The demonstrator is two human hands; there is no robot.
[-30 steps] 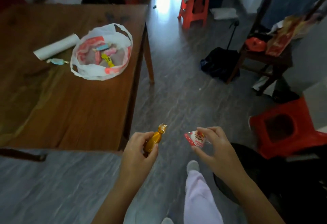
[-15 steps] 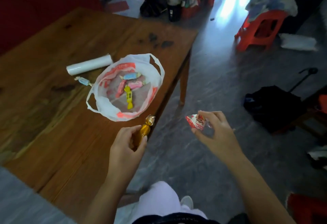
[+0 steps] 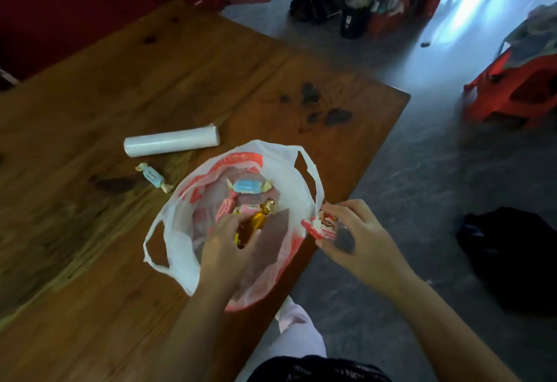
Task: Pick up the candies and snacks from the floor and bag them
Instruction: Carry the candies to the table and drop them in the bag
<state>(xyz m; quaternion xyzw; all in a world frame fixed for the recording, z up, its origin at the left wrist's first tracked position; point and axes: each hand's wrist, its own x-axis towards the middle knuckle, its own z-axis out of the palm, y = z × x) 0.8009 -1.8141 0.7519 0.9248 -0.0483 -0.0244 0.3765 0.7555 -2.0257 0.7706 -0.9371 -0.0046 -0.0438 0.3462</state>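
Observation:
A white and red plastic bag (image 3: 177, 231) lies spread wide on the wooden table (image 3: 105, 86) near its right edge. Inside it lie a blue wrapped candy (image 3: 248, 186) and pink candies (image 3: 238, 209). My left hand (image 3: 229, 246) hovers over the bag's mouth, holding a gold wrapped candy (image 3: 259, 218). My right hand (image 3: 352, 240) is at the bag's right rim and grips a small red and white snack packet (image 3: 324, 226).
A blue wrapped candy (image 3: 152, 176) and a white roll (image 3: 171, 142) lie on the table left of the bag. On the grey floor stand a red stool (image 3: 518, 89) at right and a black bag (image 3: 512, 255). Clutter sits at the back.
Both hands have moved from above the floor to the table. The left hand with the gold candy is now over the bag; the right hand with the packet reached the bag's rim.

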